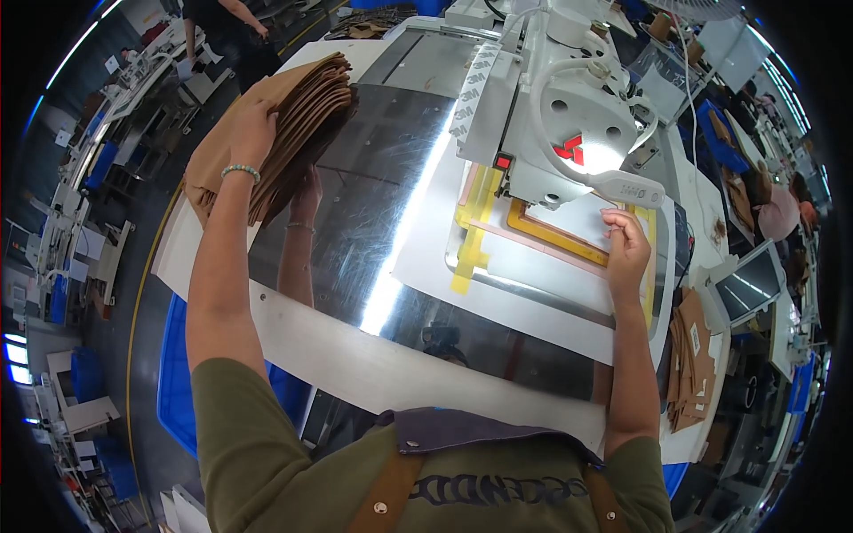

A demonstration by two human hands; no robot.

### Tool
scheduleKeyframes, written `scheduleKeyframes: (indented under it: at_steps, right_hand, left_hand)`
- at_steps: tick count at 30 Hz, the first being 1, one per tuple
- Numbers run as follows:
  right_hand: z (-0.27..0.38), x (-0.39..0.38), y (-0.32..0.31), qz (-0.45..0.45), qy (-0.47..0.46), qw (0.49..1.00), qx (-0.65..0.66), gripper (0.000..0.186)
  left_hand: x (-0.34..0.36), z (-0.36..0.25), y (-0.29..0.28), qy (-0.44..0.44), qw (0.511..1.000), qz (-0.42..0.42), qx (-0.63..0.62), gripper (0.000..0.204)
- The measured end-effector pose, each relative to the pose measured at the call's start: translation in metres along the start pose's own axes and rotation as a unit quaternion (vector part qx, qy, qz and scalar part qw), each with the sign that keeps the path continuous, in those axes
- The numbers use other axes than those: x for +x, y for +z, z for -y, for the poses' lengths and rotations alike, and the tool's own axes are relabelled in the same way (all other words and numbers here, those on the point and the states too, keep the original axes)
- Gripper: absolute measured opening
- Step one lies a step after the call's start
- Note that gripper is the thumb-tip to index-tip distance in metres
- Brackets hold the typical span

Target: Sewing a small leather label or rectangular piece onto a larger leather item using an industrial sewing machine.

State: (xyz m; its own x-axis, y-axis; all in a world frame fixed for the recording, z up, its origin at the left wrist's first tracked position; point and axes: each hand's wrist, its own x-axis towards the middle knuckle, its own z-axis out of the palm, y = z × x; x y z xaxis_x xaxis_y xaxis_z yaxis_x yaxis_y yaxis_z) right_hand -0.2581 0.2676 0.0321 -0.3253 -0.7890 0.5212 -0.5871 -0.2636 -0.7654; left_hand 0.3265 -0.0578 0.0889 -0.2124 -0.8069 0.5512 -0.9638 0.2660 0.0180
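My left hand (251, 138) grips the top of a thick fanned stack of brown sheet pieces (222, 164) on the left of the steel worktop (346, 160). My right hand (622, 240) is curled at the right of a yellow-edged template frame (555, 246), under a white industrial sewing machine head (569, 115); what its fingers hold, if anything, I cannot make out. The frame lies on a white plate (422, 258) with yellow tape strips (475, 231).
A blue bin (178, 391) sits below the worktop's left side. More brown pieces (689, 355) and a tilted screen (746, 289) are at the right. A co-worker in dark clothes (222, 35) stands beyond the aisle at upper left; other workstations line both sides.
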Motion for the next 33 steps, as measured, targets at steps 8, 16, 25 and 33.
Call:
scheduleKeyframes:
  at_steps: [8, 16, 25, 33]
  right_hand:
    - [0.002, 0.005, 0.003, 0.007, -0.014, 1.0, 0.025, 0.023]
    - [0.05, -0.011, 0.008, 0.167, -0.117, 0.978, -0.042, 0.021]
    - [0.096, -0.028, 0.094, 0.285, -0.395, 0.857, -0.166, 0.027]
    - [0.085, -0.018, 0.152, 0.245, -0.414, 0.832, -0.276, 0.016]
  left_hand:
    - [0.019, 0.058, -0.022, -0.138, 0.965, 0.021, -0.22, 0.032]
    - [-0.117, -0.104, -0.075, 0.229, 0.96, -0.012, -0.162, 0.014]
    - [-0.234, -0.15, -0.1, 0.267, 0.94, 0.077, -0.197, 0.026]
    - [-0.276, -0.092, -0.109, 0.173, 0.978, 0.027, -0.112, 0.026]
